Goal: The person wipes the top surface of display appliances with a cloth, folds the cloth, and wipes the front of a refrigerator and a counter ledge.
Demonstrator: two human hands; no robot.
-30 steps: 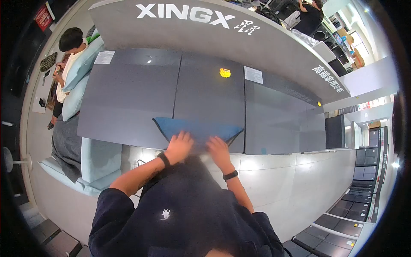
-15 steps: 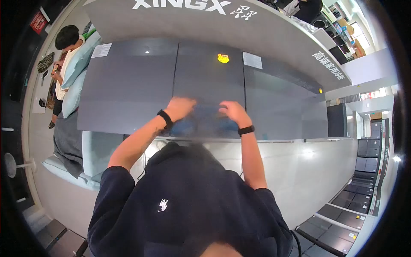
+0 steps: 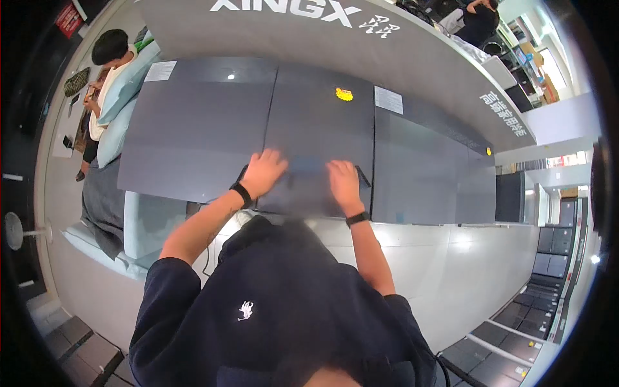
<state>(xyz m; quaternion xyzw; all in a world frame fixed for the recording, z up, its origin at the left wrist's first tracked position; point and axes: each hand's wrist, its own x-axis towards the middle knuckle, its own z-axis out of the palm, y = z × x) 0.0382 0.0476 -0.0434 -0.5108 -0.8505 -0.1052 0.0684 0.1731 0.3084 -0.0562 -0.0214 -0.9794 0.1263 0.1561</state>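
Note:
My left hand (image 3: 264, 173) is over the dark grey middle panel (image 3: 322, 126) near its left seam, back upward, fingers spread forward. Level with it, my right hand (image 3: 343, 184) is over the same panel near the right seam, its fingers stretched forward and slightly bent. Nothing plainly shows in either hand. Between them lies a faint bluish patch (image 3: 307, 162), too blurred to name. A short black strip (image 3: 363, 177) slants beside my right hand; I cannot tell whether it is an object or a reflection. Each wrist wears a black band.
A yellow sticker (image 3: 344, 94) and a white label (image 3: 389, 100) are on the dark tops. Behind rises a grey board (image 3: 412, 48) with white lettering. At left, a person (image 3: 111, 77) sits among pale blue cushions (image 3: 121, 93). A white fan (image 3: 14, 231) stands farther left.
My hands were closer to fists; now their fingers are stretched out. Both have shifted slightly toward my body. The blurred blue between them has become fainter, and the view has turned a little.

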